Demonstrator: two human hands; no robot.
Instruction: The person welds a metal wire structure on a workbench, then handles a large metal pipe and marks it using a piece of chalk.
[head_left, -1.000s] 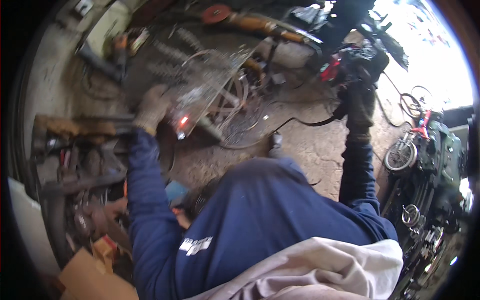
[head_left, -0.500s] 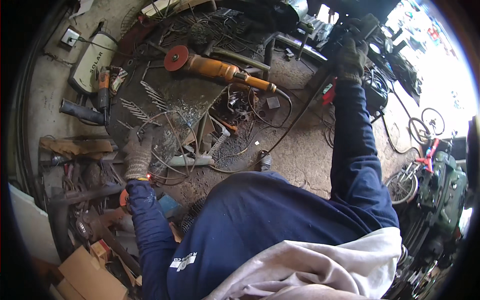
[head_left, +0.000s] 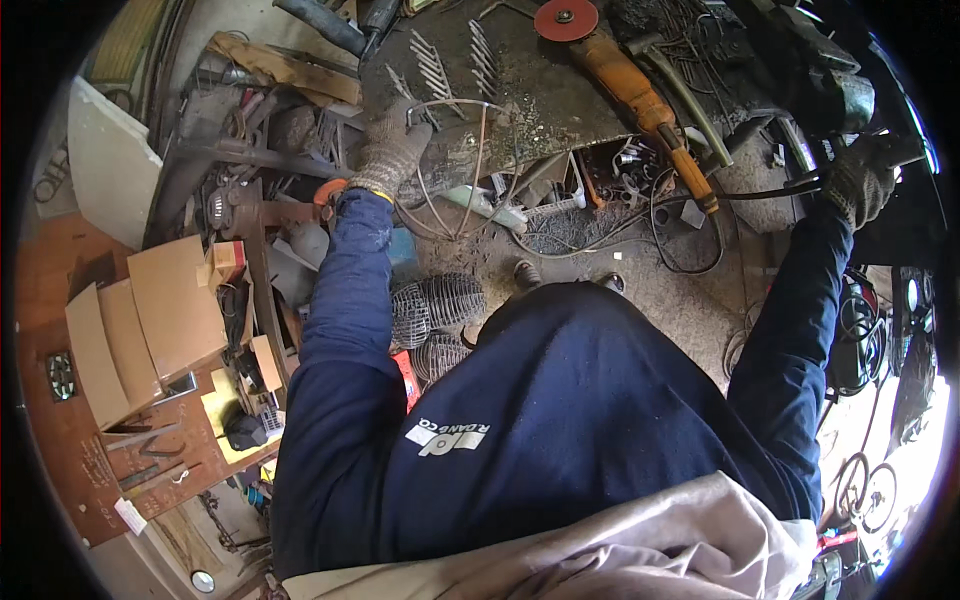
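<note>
My left hand (head_left: 392,150), in a knitted grey glove, is closed at the near left edge of the workbench (head_left: 440,75). Its fingers hold a thin wire hoop (head_left: 425,200), with a rod crossing it, that hangs over the bench edge. Far out to the right, my gloved right hand (head_left: 862,180) is closed round a dark tool (head_left: 812,185) from which a black cable runs leftward. What lies inside that fist is mostly hidden. Between my hands, an orange angle grinder (head_left: 635,90) with a red disc (head_left: 566,18) lies on the bench.
Several spiky metal combs (head_left: 430,65) lie beyond my left hand. Round wire cages (head_left: 435,310) stand by my feet. Cardboard boxes (head_left: 160,320) are stacked at left. The grinder's cord (head_left: 690,270) loops over the floor. A dark metal block (head_left: 840,95) juts out at far right.
The view has turned left, bringing the boxes and wire cages into sight. My right hand has come away from the dark equipment at the far right. My left hand still holds the hoop.
</note>
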